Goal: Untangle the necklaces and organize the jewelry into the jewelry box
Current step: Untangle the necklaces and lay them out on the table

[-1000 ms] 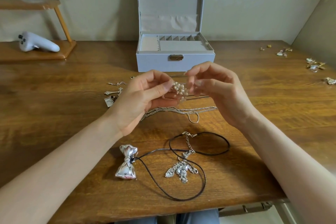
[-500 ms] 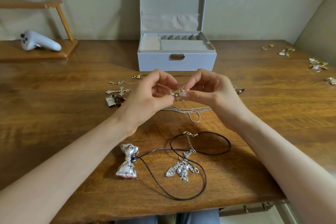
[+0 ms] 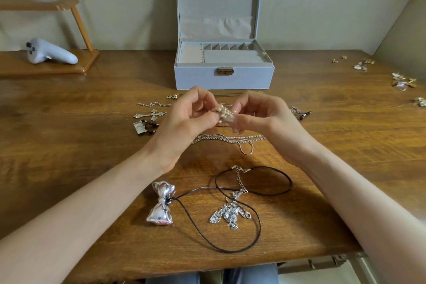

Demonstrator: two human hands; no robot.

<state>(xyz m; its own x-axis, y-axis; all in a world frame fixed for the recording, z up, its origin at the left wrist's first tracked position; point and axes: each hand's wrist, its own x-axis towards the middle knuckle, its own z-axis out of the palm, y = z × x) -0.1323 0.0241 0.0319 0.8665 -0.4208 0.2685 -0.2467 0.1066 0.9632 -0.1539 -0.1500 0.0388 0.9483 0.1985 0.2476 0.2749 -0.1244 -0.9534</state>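
Observation:
My left hand (image 3: pixel 184 122) and my right hand (image 3: pixel 265 120) meet above the table and both pinch a small bunched pearl piece (image 3: pixel 224 112) between their fingertips. Behind them stands the open grey jewelry box (image 3: pixel 223 77), its lid upright and its tray compartments showing nothing inside. Silver chains (image 3: pixel 232 139) lie under the hands. Nearer to me lies a black cord necklace (image 3: pixel 253 191) with a silver bow pendant (image 3: pixel 161 205) and a rhinestone pendant (image 3: pixel 227 214) tangled on it.
A cross pendant (image 3: pixel 151 115), a small square charm (image 3: pixel 140 127) and thin chains lie left of the hands. Several small gold and silver pieces (image 3: pixel 403 82) are scattered at the table's far right. A white controller (image 3: pixel 49 53) rests on a wooden stand (image 3: pixel 69 65) at far left.
The hands closed together on the pearl piece and now hold it bunched a little higher; the left fingers have curled more tightly round it.

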